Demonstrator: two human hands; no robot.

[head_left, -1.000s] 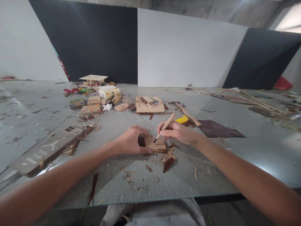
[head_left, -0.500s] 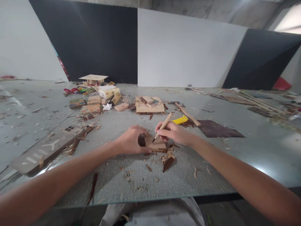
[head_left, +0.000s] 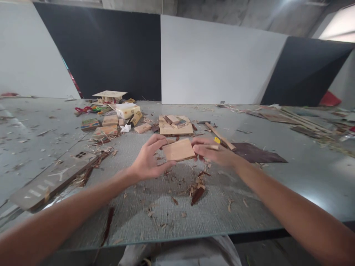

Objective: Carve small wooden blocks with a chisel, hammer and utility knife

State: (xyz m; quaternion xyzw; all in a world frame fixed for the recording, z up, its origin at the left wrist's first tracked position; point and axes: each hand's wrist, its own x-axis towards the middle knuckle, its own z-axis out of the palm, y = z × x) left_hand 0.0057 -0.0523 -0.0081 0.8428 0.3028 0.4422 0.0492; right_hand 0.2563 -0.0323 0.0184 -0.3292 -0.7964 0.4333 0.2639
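Observation:
My left hand point(head_left: 151, 157) grips the left end of a small flat wooden block point(head_left: 179, 150), thumb below and fingers above. The block is tilted up off the table, its pale face towards me. My right hand point(head_left: 215, 152) is at the block's right edge, fingertips touching it. Across that hand lies the pale wooden handle of a wood-carving knife point(head_left: 213, 147), held in the fingers; its blade is hidden. Just behind the right hand a bit of a yellow tool point(head_left: 217, 140) shows. Wood chips point(head_left: 198, 188) and a dark brown splinter lie below the block.
A pale board point(head_left: 163, 129) with small wood pieces lies behind my hands. A hammer point(head_left: 220, 136) and a dark brown sheet point(head_left: 256, 152) are at right. A phone-shaped panel point(head_left: 55, 177) lies at left. Painted blocks point(head_left: 105, 131) and a tissue pack point(head_left: 127, 110) stand further back.
The block has been lifted and tipped up from the table. The right hand has moved right and turned, so the knife's tip no longer points at the block's face.

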